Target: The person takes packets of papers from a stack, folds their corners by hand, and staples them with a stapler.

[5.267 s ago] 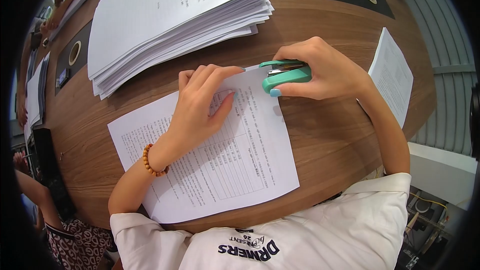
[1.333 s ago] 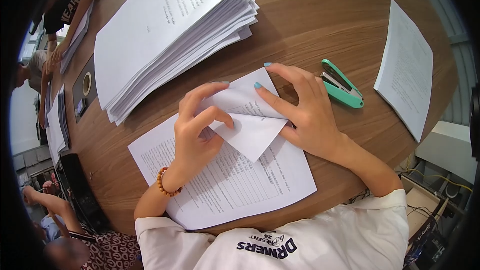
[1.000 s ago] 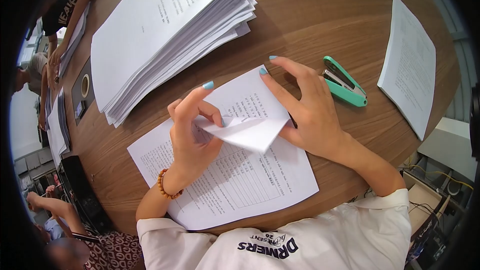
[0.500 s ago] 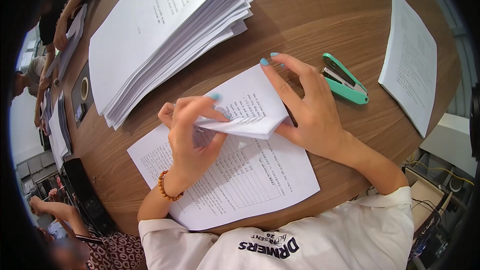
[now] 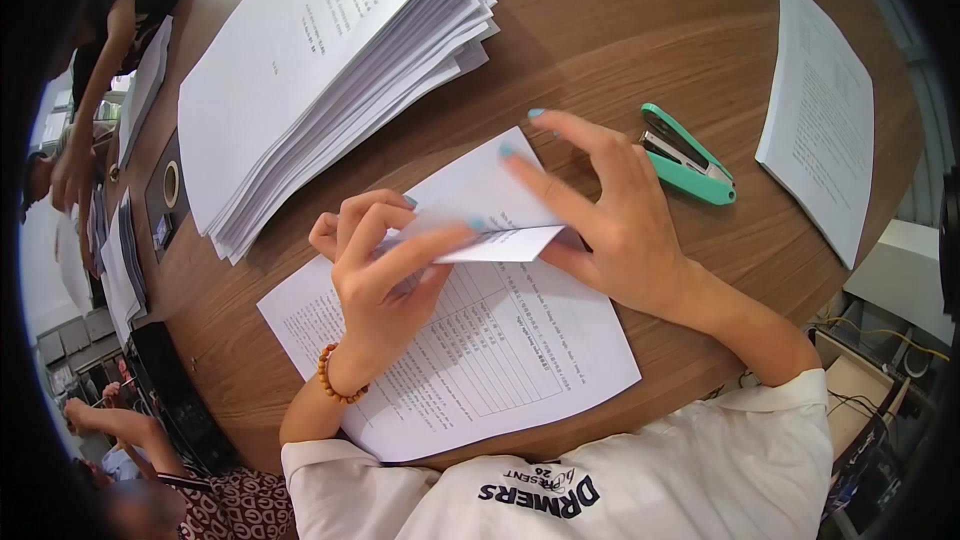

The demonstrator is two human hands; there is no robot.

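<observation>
A printed paper document lies in front of me, its far part folded back towards me in a raised flap. My left hand, with a beaded bracelet on its wrist, pinches the flap at its left side, the index finger blurred along the fold. Around the flap's right side is my right hand, thumb beneath the paper and index finger over it. Right of that hand a green stapler rests with its top arm raised, not touched.
A tall stack of printed papers stands at the far left, and a thinner stack at the right. A tape roll sits beyond the tall stack. Other people's arms and papers line the left edge.
My right index finger has come down and in over the paper. My left index finger has stretched rightwards along the flap, whose fold looks flatter. At the left, another person's arm has moved.
</observation>
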